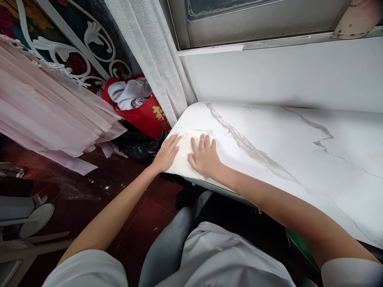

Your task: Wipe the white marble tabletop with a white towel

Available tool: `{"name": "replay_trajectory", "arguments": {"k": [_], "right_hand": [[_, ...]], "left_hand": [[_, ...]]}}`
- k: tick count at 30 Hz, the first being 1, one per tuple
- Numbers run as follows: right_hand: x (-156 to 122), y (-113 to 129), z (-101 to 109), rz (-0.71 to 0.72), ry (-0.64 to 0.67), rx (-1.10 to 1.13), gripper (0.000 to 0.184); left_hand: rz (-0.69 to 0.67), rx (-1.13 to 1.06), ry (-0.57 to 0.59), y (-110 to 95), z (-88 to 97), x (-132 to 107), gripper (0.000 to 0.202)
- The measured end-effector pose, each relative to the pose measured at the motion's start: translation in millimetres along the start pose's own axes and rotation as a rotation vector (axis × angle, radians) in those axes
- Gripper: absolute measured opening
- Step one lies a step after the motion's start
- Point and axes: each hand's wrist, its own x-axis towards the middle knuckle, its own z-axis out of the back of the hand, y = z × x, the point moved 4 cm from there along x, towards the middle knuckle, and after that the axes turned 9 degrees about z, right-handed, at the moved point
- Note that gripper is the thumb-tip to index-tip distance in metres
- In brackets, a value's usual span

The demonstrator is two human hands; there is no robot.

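Resting flat on the cream cloth (183,163), both palms face down at the L end of the white marble-look tabletop (269,131); L hand (167,153) lies over the cloth's L edge, fingers straight & fairly close tog.; R hand (205,156) lies on the cloth's R part, fingers spread, thumb out twd the L hand; hands are apart, w/ a strip of cloth showing betw. them; cloth sits by the tabletop's near L corner, its lower side along the front edge; can't tell if it's folded.

Grey-brown veins run across the tabletop, R of the hands; white wall panel (278,75) stands behind it, w/ a metal window frame (239,30) above; pale curtain (149,48) hangs down to the tabletop's far L corner; just L of that, a red bag (142,117) w/ gold marking holds crumpled light-grey fabric (130,93); black plastic (136,143) lies below the bag, nr the L hand; pink drapery (56,99) hangs further L, in front of white scrollwork (54,48); floor (149,217) is dark red; person's in a light short-sleeved shirt (230,259) & grey trousers (167,243).
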Motion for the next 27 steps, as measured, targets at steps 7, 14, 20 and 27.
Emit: {"name": "replay_trajectory", "arguments": {"k": [7, 14, 20, 27], "right_hand": [[43, -44, -5, -0.067, -0.054, 0.028, 0.061], [98, -112, -10, -0.108, -0.152, 0.031, 0.059], [132, -158, -9, -0.152, -0.077, 0.057, 0.060], [141, -178, -9, -0.172, -0.119, 0.102, 0.057]], "left_hand": [[0.025, -0.006, -0.040, 0, -5.8, 61, 0.052], [0.001, -0.034, -0.031, -19, -10.6, 147, 0.051], [0.011, -0.051, -0.028, -28, -18.7, 206, 0.054], [0.009, -0.068, -0.030, -36, -21.3, 231, 0.051]]}}
